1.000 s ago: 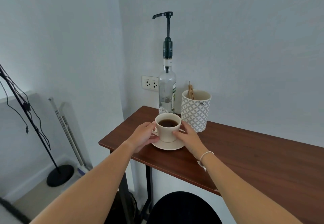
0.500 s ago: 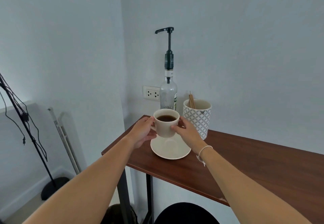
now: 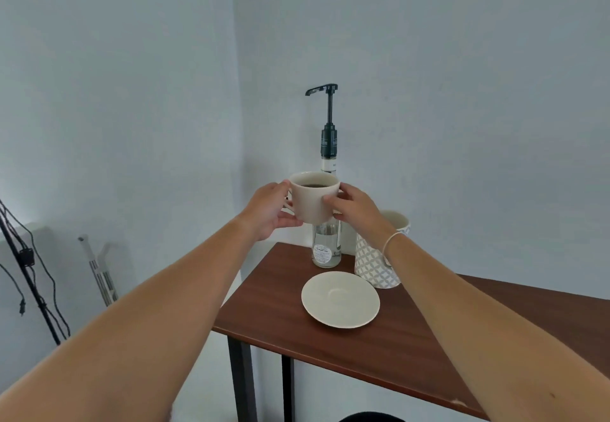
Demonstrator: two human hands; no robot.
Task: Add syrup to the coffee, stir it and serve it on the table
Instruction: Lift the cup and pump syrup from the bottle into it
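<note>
head view: both hands are wrapped around a cream ceramic cup of dark coffee (image 3: 315,200), held up in the air in front of the clear glass syrup bottle with the black pump top (image 3: 326,246). left hand (image 3: 270,212) grips the handle side at 9 o'clock of the cup, right hand (image 3: 355,207) cups the 3 o'clock side. the round cream saucer (image 3: 340,299) sits bare on the dark brown wooden table (image 3: 412,339), well below the cup at its 6 o'clock. a white patterned ceramic holder (image 3: 376,266) stands just beside the bottle at its 3 o'clock, partly behind the right wrist with its thin white bracelet (image 3: 391,240).
</note>
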